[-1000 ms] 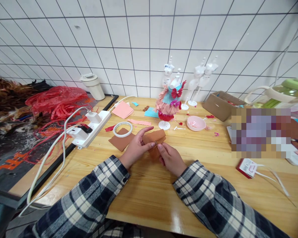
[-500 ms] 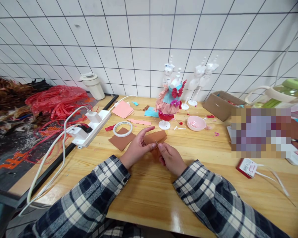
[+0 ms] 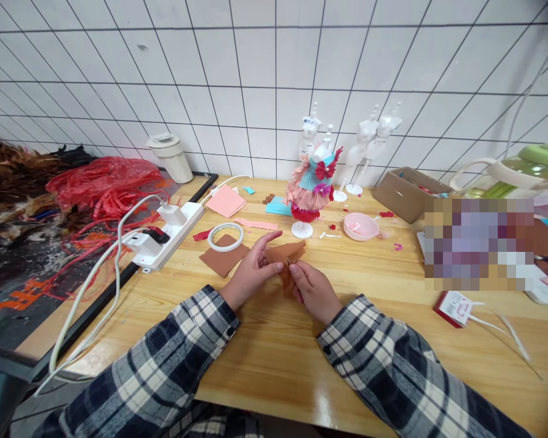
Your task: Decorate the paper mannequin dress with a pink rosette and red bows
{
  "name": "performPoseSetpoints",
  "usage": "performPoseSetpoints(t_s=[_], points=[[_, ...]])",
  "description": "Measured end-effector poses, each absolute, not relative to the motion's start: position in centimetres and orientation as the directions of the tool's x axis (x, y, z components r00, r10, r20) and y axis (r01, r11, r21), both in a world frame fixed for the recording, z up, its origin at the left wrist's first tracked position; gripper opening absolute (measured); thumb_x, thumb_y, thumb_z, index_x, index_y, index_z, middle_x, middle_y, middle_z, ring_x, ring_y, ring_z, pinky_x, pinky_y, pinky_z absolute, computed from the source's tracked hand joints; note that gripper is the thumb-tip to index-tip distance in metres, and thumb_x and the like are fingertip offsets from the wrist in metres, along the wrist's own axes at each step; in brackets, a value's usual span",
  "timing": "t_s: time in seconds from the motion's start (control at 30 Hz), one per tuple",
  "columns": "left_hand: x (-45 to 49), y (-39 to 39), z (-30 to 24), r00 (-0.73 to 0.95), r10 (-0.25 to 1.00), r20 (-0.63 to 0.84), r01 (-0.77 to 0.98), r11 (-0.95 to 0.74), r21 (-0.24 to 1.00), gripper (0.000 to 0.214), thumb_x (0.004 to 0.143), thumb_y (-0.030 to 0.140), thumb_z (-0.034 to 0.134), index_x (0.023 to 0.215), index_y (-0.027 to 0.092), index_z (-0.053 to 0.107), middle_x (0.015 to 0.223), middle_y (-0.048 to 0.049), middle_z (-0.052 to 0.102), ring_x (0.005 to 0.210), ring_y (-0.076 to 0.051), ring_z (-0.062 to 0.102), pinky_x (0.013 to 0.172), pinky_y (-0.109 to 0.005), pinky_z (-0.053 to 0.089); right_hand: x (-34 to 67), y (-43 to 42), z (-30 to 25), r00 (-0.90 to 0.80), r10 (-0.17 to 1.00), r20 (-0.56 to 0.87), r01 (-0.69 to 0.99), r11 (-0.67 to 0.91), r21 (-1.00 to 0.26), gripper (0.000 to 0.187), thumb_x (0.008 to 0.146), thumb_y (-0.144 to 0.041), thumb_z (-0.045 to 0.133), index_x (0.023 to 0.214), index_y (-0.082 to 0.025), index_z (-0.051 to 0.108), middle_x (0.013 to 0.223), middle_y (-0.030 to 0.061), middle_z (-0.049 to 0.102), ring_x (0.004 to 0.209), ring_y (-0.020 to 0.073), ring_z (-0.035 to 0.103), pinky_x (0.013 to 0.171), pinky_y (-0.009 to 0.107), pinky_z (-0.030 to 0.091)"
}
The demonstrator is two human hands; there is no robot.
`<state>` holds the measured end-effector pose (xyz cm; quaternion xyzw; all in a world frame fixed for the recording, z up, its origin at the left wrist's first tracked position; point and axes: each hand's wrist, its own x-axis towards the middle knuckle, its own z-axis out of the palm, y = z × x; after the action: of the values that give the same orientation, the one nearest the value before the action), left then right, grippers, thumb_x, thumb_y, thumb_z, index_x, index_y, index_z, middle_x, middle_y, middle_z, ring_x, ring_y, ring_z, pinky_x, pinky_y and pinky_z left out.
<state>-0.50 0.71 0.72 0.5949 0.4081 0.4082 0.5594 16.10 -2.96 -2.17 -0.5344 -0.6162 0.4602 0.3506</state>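
Note:
A folded piece of brown crepe paper (image 3: 285,253) is held up just above the table between my hands. My left hand (image 3: 254,267) grips its left side, thumb in front and index finger stretched out above. My right hand (image 3: 316,287) is closed in a pinch at the paper's right part, on a thin needle (image 3: 288,260) whose tip shows past the fingers. The lower part of the paper hangs behind my right fingers. Left of my left hand, a white tape roll (image 3: 225,237) lies partly over a flat brown sheet (image 3: 219,260).
Behind my hands stands a small dress form (image 3: 322,173) in a pink, blue and red paper dress, with bare white forms (image 3: 364,137) nearby. A pink bowl (image 3: 361,226), a cardboard box (image 3: 404,198), a power strip (image 3: 173,234) with cables and a tagged red item (image 3: 454,309) surround the work.
The brown paper has tilted and bunched slightly at its right end. My right hand has shifted a little along with the needle; my left hand is almost still.

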Motion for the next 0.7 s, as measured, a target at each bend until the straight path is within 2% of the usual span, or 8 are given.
performPoseSetpoints(t_s=[0.2, 0.43, 0.63, 0.7], points=[[-0.51, 0.88, 0.48, 0.307, 0.951, 0.029, 0.000, -0.030, 1.000, 0.069, 0.077, 0.034, 0.073, 0.137, 0.019, 0.044, 0.087, -0.0038, 0.068, 0.083, -0.023, 0.065, 0.071, -0.033, 0.050, 16.09, -3.01, -2.29, -0.191, 0.980, -0.059, 0.356, 0.013, -0.935, 0.041, 0.098, -0.054, 0.032, 0.073, -0.024, 0.043, 0.050, -0.0055, 0.047, 0.045, 0.0129, 0.045, 0.048, 0.024, 0.034], [-0.40, 0.87, 0.40, 0.343, 0.939, 0.022, -0.053, -0.004, 0.999, 0.072, 0.077, 0.033, 0.073, 0.139, 0.020, 0.039, 0.093, -0.0058, 0.070, 0.084, -0.022, 0.066, 0.070, -0.031, 0.050, 16.11, -3.22, -2.06, -0.211, 0.973, -0.092, 0.325, -0.019, -0.946, 0.043, 0.098, -0.057, 0.029, 0.077, -0.023, 0.046, 0.047, -0.0069, 0.047, 0.041, 0.0112, 0.043, 0.046, 0.023, 0.033], [-0.30, 0.64, 0.74, 0.356, 0.934, 0.030, 0.008, -0.035, 0.999, 0.073, 0.077, 0.033, 0.074, 0.140, 0.018, 0.039, 0.073, 0.0008, 0.063, 0.066, -0.016, 0.059, 0.060, -0.026, 0.043, 16.15, -3.31, -1.70, -0.209, 0.972, -0.105, 0.315, -0.035, -0.948, 0.041, 0.099, -0.055, 0.029, 0.080, -0.023, 0.047, 0.047, -0.0075, 0.047, 0.039, 0.0103, 0.041, 0.044, 0.023, 0.032], [-0.26, 0.61, 0.70, 0.356, 0.934, 0.033, 0.002, -0.037, 0.999, 0.074, 0.077, 0.033, 0.073, 0.141, 0.018, 0.039, 0.075, 0.0002, 0.064, 0.068, -0.016, 0.060, 0.060, -0.025, 0.043, 16.13, -3.34, -1.70, -0.208, 0.972, -0.109, 0.311, -0.040, -0.950, 0.041, 0.099, -0.054, 0.028, 0.080, -0.023, 0.047, 0.046, -0.0075, 0.047, 0.039, 0.0104, 0.042, 0.044, 0.023, 0.033]])
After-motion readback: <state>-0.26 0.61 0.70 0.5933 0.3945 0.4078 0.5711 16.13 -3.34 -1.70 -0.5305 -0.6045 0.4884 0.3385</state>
